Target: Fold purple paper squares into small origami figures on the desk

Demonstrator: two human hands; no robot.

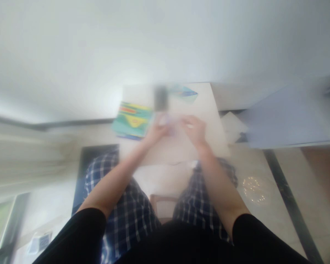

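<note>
The picture is badly blurred. Over the white table (214, 135), my left hand (158, 128) is closed around a small pale lilac thing (169, 125) whose kind I cannot make out. Across from it, a short gap away, my right hand (194, 129) has its fingers curled together in a pinch; a whitish spot shows at the fingertips, too smeared to name. Left of my left hand lies a flat green and yellow printed packet or book (133, 121). A dark upright-looking block (161, 98) stands just beyond that hand.
A blue and pale green printed sheet or packet (188, 93) lies at the table's far edge, by the white wall (165, 40). A large pale grey panel (288, 117) is at the right. My knees in checked trousers (129, 205) are under the near edge.
</note>
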